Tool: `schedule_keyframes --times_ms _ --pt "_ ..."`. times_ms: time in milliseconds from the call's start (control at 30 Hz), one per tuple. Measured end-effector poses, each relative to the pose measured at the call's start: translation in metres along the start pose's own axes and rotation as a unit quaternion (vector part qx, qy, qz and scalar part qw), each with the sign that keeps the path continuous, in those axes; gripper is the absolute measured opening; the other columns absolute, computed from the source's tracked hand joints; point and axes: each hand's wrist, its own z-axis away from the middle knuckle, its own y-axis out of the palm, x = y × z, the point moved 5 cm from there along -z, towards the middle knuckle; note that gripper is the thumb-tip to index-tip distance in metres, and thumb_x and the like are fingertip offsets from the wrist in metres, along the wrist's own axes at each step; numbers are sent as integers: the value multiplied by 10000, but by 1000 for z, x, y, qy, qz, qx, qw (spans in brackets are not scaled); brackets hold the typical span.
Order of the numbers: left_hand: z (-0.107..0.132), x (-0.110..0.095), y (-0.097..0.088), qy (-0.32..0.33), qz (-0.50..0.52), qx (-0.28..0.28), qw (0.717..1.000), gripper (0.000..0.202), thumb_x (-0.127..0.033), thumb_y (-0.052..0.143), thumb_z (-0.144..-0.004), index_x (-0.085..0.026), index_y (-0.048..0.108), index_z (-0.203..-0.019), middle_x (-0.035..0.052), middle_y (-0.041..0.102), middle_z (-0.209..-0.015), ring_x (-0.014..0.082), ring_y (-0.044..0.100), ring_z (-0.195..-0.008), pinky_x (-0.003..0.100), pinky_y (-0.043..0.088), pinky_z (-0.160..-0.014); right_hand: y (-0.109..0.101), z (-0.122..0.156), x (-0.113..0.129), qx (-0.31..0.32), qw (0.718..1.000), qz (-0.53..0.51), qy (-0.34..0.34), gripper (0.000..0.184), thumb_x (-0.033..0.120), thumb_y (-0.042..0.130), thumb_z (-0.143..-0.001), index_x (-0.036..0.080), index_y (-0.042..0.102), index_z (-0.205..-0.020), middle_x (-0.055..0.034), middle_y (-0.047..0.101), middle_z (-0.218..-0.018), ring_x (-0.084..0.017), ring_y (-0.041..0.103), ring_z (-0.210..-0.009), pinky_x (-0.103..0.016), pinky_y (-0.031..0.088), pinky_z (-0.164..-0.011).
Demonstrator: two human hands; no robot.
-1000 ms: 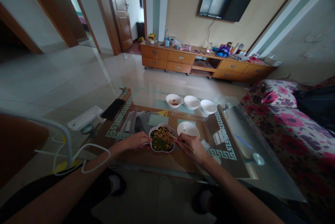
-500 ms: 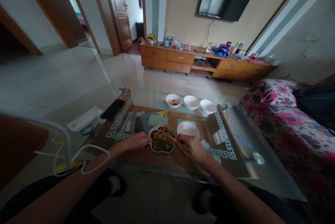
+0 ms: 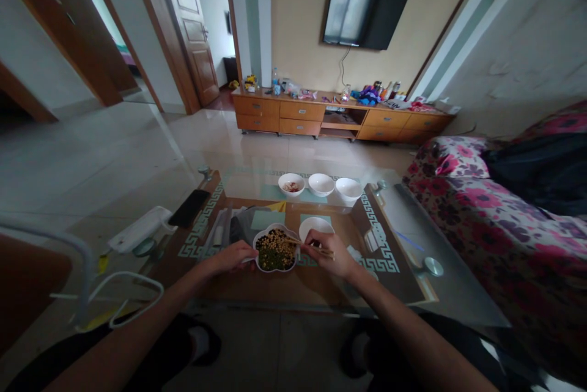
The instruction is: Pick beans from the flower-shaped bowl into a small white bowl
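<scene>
The left hand (image 3: 224, 258), fingers pressed together, is steadying the rim of a scalloped white bowl (image 3: 275, 271) while the right hand (image 3: 328, 252) is pinching wooden chopsticks (image 3: 296, 241) among mixed beans (image 3: 274, 250). Sorting seems in hand; the next move calls for closing the tips on one bean, perhaps for the plain white bowl (image 3: 316, 227) beyond.

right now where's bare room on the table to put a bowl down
Bare mat lies in front of the lobed white bowl, between the left hand and right hand; bare glass lies right of the mat's key border. Crowded: around that bowl, with chopsticks and a second white bowl.
</scene>
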Motion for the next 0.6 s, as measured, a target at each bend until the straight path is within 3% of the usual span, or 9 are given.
schedule_keyframes --times_ms 333,600 --pt "-5 7 -1 20 29 -28 999 646 -797 570 -791 -171 694 -690 -38 395 -460 114 284 -409 268 232 -424 -55 5 -20 -171 982 -29 74 355 547 708 -947 233 666 -788 -4 696 -679 -172 635 -587 -260 453 -550" --pt "-6 3 -1 31 37 -56 997 689 -850 551 -776 -180 676 -680 -54 376 -444 108 277 -387 270 228 -415 -71 32 -24 -285 944 -131 104 484 698 759 -891 231 646 -833 -47 754 -750 -173 648 -560 -278 531 -543"
